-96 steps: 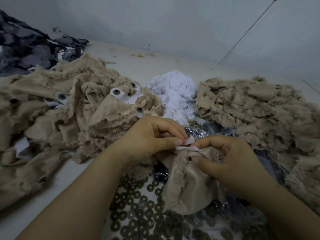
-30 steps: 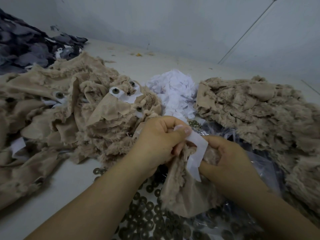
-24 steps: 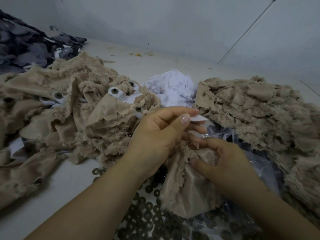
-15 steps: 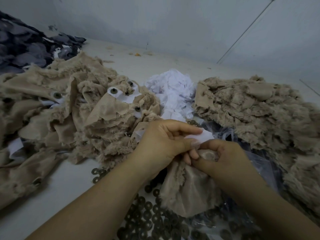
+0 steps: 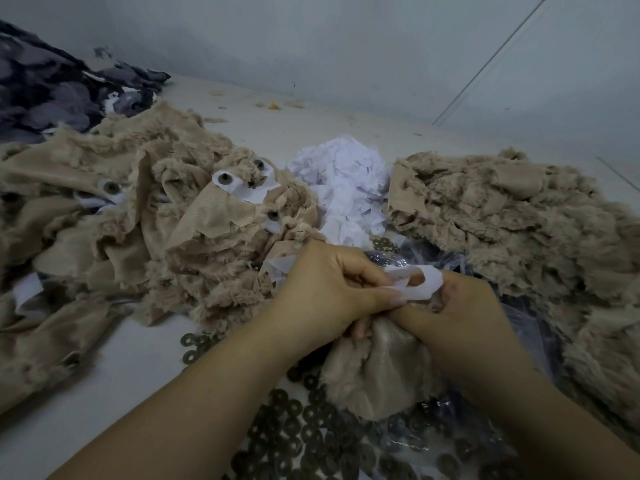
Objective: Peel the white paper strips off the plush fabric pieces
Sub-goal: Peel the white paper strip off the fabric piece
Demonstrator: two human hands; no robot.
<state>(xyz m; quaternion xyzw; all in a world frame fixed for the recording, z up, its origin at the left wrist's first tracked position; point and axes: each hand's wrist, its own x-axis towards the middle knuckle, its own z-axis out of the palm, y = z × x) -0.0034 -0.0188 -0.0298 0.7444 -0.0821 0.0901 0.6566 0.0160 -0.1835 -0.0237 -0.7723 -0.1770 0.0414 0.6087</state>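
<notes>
The left hand [image 5: 323,289] and right hand [image 5: 460,317] are both pinching a white paper strip [image 5: 420,284] above a plush fabric piece [image 5: 374,372], each grip clamped.

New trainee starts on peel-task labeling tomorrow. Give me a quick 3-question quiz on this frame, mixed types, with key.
1. True or false: the left hand pinches a white paper strip.
2. Multiple choice: the pile of peeled white paper lies
A. between the two tan plush piles
B. on the dark fabric at far left
C. under the person's forearms
3. Short answer: what does the right hand grip?

Key
1. True.
2. A: tan plush pile with paper tabs on its left, bare tan plush pile on its right.
3. The tan plush piece being peeled.
</notes>
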